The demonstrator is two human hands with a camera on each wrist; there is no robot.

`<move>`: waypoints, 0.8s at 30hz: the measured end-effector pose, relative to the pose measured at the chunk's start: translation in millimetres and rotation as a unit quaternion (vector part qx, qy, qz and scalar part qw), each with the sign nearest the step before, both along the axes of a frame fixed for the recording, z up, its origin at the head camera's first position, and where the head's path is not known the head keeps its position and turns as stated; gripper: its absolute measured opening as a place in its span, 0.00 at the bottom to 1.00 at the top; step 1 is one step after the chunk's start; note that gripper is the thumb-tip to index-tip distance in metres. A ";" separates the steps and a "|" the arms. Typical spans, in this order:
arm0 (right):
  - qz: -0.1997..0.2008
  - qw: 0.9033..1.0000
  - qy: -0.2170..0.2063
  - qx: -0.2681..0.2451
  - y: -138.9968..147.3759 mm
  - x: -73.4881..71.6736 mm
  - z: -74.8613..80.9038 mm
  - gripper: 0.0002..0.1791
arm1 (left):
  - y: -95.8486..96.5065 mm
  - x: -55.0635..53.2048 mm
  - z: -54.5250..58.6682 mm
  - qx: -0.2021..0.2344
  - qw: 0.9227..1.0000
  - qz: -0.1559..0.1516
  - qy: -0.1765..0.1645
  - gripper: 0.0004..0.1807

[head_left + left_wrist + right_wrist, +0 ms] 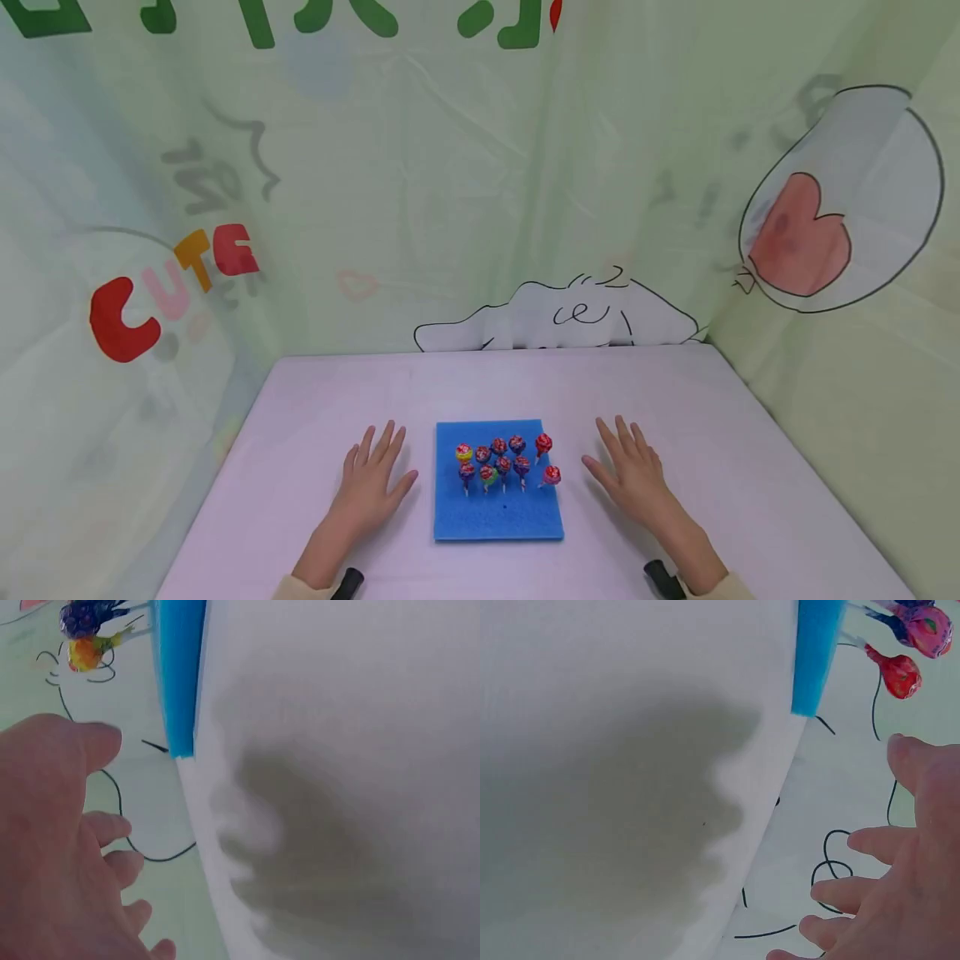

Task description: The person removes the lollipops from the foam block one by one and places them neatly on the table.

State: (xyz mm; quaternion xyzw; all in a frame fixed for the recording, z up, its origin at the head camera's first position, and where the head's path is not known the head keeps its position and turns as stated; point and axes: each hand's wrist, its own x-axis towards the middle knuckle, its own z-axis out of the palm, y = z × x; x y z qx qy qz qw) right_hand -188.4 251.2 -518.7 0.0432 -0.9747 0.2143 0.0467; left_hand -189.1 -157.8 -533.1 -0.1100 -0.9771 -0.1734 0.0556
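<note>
A blue foam board [495, 521] lies on the table, with several wrapped lollipops stuck in it by their sticks. Most stand in two rows; a red lollipop [543, 442] and a pink-red lollipop [552, 475] lean at the board's right edge. To the left of the board, my left hand [371, 487] is held with fingers spread and nothing in it. My right hand [632, 479] mirrors it on the other side, fingers spread and holding nothing. In the left wrist view a yellow-orange lollipop [85, 654] shows beyond the thumb.
The pale table [337, 383] meets a light green cloth wall [450, 208] at the back, with cloth on both sides too. Drawings and colored letters cover the cloth. A black wrist strap [663, 579] sits at the right wrist. Both hands cast shadows on the table.
</note>
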 end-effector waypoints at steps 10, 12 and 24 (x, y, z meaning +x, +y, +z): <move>0.047 0.997 0.059 0.003 -10.8 -0.6 4.7 0.40 | 21.7 0.2 -7.3 -0.008 0.997 -0.076 -0.019 0.43; 0.061 0.995 0.078 0.001 -12.9 -2.2 2.9 0.39 | 25.4 -0.4 -7.0 -0.003 0.996 -0.085 -0.022 0.43; 0.131 0.980 0.150 -0.009 -26.7 -11.9 -0.4 0.33 | 36.1 -3.6 -11.3 -0.017 0.993 -0.108 -0.036 0.45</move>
